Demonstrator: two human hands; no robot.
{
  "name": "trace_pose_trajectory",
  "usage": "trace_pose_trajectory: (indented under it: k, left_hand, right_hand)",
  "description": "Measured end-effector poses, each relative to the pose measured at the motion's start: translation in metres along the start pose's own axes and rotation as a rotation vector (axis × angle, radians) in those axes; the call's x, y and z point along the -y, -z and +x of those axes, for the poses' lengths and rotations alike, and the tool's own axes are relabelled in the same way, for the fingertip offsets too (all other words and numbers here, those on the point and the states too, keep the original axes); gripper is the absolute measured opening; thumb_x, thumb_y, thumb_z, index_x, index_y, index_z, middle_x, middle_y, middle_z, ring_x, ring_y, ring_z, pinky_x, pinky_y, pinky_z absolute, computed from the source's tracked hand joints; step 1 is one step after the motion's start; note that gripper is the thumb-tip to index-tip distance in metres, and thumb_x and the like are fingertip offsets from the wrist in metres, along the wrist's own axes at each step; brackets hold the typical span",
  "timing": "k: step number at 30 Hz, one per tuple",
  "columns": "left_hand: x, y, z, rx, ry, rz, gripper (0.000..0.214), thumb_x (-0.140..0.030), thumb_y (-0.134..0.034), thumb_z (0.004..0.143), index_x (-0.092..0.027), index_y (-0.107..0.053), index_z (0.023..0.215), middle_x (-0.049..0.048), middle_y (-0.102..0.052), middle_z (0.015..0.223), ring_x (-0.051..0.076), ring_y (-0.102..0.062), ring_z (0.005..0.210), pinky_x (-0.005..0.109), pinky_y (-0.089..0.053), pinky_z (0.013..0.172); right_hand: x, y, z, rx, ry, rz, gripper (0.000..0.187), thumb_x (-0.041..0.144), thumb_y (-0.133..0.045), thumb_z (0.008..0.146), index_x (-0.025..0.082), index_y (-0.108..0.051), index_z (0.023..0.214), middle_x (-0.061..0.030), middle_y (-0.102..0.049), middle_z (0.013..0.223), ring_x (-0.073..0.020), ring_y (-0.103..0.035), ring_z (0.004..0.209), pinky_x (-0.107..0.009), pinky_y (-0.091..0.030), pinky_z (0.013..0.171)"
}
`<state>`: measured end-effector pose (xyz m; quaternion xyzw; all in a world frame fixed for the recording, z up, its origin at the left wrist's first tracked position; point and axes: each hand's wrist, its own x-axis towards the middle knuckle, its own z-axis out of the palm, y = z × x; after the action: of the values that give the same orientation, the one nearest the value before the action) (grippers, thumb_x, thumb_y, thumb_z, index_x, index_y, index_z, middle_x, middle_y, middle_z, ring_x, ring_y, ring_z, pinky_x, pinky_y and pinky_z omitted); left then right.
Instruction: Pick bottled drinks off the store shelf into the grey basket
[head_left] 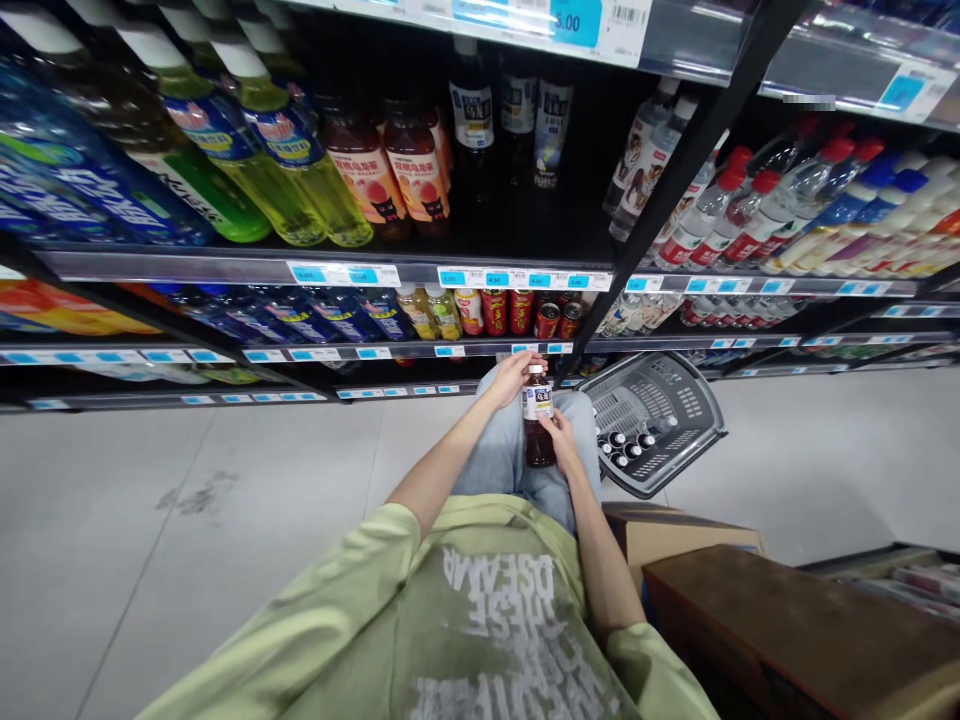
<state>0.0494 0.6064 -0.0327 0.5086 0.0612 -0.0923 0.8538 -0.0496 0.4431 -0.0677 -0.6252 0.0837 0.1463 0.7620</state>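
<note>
I hold a dark drink bottle (537,425) with a white cap and a white label upright over my knees. My left hand (512,377) grips it near the neck and top. My right hand (561,440) wraps around its lower body from the right. Both hands are closed on the bottle. Just to the right, on the floor, stands a grey plastic shopping basket (660,420) with several dark bottles of the same kind lying in it, caps toward me.
Store shelves with blue price tags (525,279) hold rows of bottled drinks and cans ahead of me. A black upright post (675,170) divides two shelf bays. Brown cardboard boxes (750,610) sit at my right. Grey tiled floor (187,520) spreads to the left.
</note>
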Motion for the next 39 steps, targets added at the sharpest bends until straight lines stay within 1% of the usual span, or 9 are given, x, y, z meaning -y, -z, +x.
trace_pose_trajectory:
  k: [3, 7, 12, 17, 21, 26, 34, 37, 39]
  left_hand:
    - [-0.001, -0.001, 0.0, 0.015, -0.006, 0.017, 0.029, -0.045, -0.076, 0.092, -0.018, -0.075, 0.102, 0.0127, -0.081, 0.109, 0.027, -0.077, 0.107, 0.042, -0.056, 0.102]
    - [0.004, 0.0, 0.001, 0.041, -0.03, 0.064, 0.034, -0.036, -0.087, 0.078, -0.018, -0.075, 0.104, 0.0121, -0.081, 0.113, 0.028, -0.076, 0.111, 0.044, -0.054, 0.104]
    - [0.012, 0.005, 0.001, 0.027, -0.086, 0.121, 0.039, -0.039, -0.091, 0.071, -0.017, -0.075, 0.1, 0.0127, -0.082, 0.114, 0.028, -0.075, 0.107, 0.046, -0.054, 0.105]
    - [0.015, 0.009, 0.001, -0.002, -0.091, 0.13, 0.043, -0.04, -0.094, 0.068, -0.017, -0.074, 0.099, 0.013, -0.082, 0.11, 0.026, -0.076, 0.104, 0.046, -0.055, 0.104]
    - [0.016, 0.009, 0.002, -0.002, -0.093, 0.13, 0.044, -0.039, -0.094, 0.069, -0.015, -0.074, 0.099, 0.0149, -0.082, 0.111, 0.025, -0.076, 0.102, 0.046, -0.055, 0.104]
    - [0.012, 0.006, 0.001, 0.022, -0.086, 0.125, 0.049, -0.041, -0.096, 0.069, -0.015, -0.073, 0.103, 0.0162, -0.082, 0.113, 0.026, -0.076, 0.101, 0.046, -0.056, 0.102]
    - [-0.005, -0.01, -0.011, 0.13, -0.128, 0.228, 0.044, -0.035, -0.094, 0.075, -0.014, -0.071, 0.107, 0.0164, -0.08, 0.113, 0.028, -0.075, 0.111, 0.049, -0.054, 0.109]
    - [-0.007, -0.017, -0.023, 0.106, -0.187, 0.267, 0.041, -0.038, -0.091, 0.079, -0.015, -0.072, 0.107, 0.0153, -0.078, 0.121, 0.028, -0.073, 0.116, 0.047, -0.053, 0.113]
    - [-0.003, -0.019, -0.038, 0.101, -0.187, 0.269, 0.044, -0.041, -0.089, 0.083, -0.017, -0.071, 0.115, 0.0152, -0.074, 0.131, 0.029, -0.07, 0.124, 0.046, -0.052, 0.114]
  right_hand:
    - [0.0, 0.001, 0.0, 0.004, -0.02, 0.049, 0.055, 0.065, -0.083, 0.072, 0.023, -0.076, 0.107, -0.0049, -0.082, 0.105, -0.0283, -0.074, 0.096, -0.041, -0.06, 0.09]
    - [0.003, 0.002, 0.0, 0.025, -0.09, 0.137, 0.064, 0.072, -0.081, 0.07, 0.023, -0.074, 0.11, -0.0053, -0.082, 0.096, -0.0329, -0.076, 0.095, -0.046, -0.064, 0.083]
    - [0.012, 0.0, -0.006, 0.146, -0.229, 0.127, 0.07, 0.086, -0.068, 0.075, 0.02, -0.076, 0.098, -0.0108, -0.079, 0.08, -0.0371, -0.078, 0.09, -0.048, -0.065, 0.073]
    - [0.019, -0.004, -0.01, 0.189, -0.261, 0.115, 0.073, 0.091, -0.063, 0.075, 0.021, -0.076, 0.091, -0.0118, -0.078, 0.076, -0.0361, -0.078, 0.091, -0.048, -0.066, 0.073]
    - [0.021, -0.006, -0.01, 0.175, -0.256, 0.091, 0.075, 0.094, -0.061, 0.075, 0.021, -0.076, 0.088, -0.0109, -0.077, 0.074, -0.0343, -0.079, 0.087, -0.048, -0.066, 0.076]
    - [0.019, -0.007, -0.008, 0.043, -0.112, 0.033, 0.073, 0.094, -0.063, 0.074, 0.022, -0.076, 0.083, -0.0075, -0.076, 0.069, -0.0313, -0.079, 0.082, -0.044, -0.066, 0.077]
    - [0.015, -0.002, -0.01, 0.141, -0.232, 0.088, 0.076, 0.09, -0.077, 0.062, 0.022, -0.074, 0.096, -0.0058, -0.078, 0.08, -0.0261, -0.072, 0.062, -0.041, -0.062, 0.061]
    - [0.016, 0.0, -0.016, 0.142, -0.227, 0.078, 0.078, 0.094, -0.069, 0.068, 0.022, -0.075, 0.096, -0.008, -0.079, 0.082, -0.0289, -0.075, 0.071, -0.043, -0.063, 0.068]
    - [0.017, 0.002, -0.02, 0.075, -0.167, 0.048, 0.08, 0.097, -0.06, 0.074, 0.022, -0.076, 0.096, -0.0096, -0.079, 0.082, -0.0327, -0.077, 0.085, -0.046, -0.064, 0.078]
